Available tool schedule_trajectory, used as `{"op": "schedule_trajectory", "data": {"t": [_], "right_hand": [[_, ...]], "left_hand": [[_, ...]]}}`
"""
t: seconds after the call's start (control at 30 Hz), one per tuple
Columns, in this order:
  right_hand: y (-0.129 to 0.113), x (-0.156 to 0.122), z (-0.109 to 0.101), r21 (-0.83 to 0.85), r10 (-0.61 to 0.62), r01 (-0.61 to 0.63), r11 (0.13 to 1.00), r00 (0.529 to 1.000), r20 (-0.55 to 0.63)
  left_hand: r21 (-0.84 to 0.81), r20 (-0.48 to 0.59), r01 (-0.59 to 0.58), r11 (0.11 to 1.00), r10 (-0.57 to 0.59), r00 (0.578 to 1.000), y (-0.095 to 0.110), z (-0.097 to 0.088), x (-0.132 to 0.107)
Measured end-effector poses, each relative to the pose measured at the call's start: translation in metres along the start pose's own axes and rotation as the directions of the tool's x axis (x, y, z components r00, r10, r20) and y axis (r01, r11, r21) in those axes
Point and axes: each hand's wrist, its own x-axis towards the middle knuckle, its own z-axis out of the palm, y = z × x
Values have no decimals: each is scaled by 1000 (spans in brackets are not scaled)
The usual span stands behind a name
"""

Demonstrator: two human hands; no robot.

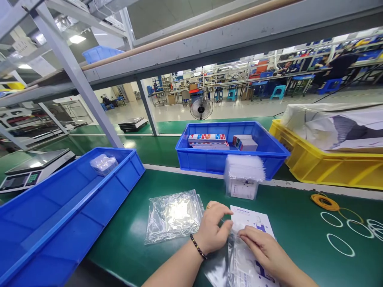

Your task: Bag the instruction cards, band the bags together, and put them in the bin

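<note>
Head view is showing a green table (299, 223) stretching across the scene, and everything below is placed relative to the printed leaflet (254, 223) lying at its near edge. Far left of the leaflet, a long blue bin (60, 215) is sitting at an angle, holding a small clear packet (103, 163) near its far end, and a weighing scale (32, 169) is standing just beyond that bin. Up and to the right of the leaflet, a yellow crate (329, 167) is carrying large sheets wrapped in plastic. Straight behind the leaflet, a smaller blue crate (230, 155) is holding colourful printed boxes (209, 140). Between that crate and the leaflet, a stack of clear bags (243, 175) is standing upright. Just left of the leaflet, a pile of flat clear plastic bags (173, 215) is lying on the table. Well to the right of the leaflet, an orange bundle of rubber bands (324, 201) and several loose white bands (339, 244) are lying apart. On the leaflet itself, a clear bag (239, 259) is being worked over it: the left hand (212, 229), wearing a beaded bracelet and a ring, is pinching the bag's upper edge, while the right hand (263, 247) is pressing its fingers closed on the bag beside it.
</note>
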Motion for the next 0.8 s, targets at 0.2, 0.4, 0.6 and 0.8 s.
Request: {"op": "schedule_trajectory", "data": {"t": [0.2, 0.4, 0.6, 0.8], "right_hand": [[-13, -3, -37, 88, 123, -150, 985, 959, 256], [19, -4, -50, 81, 165, -172, 982, 982, 89], [58, -7, -43, -290, 505, -517, 806, 855, -121], [43, -2, -47, -321, 595, -568, 757, 803, -18]], "left_hand": [[196, 279, -125, 973, 67, 958, 0, -1, -3], [109, 380, 77, 991, -113, 918, -7, 0, -1], [-5, 571, 225, 974, -182, 801, -1, 2, -4], [34, 682, 204, 978, -172, 711, 1, 8, -7]]}}
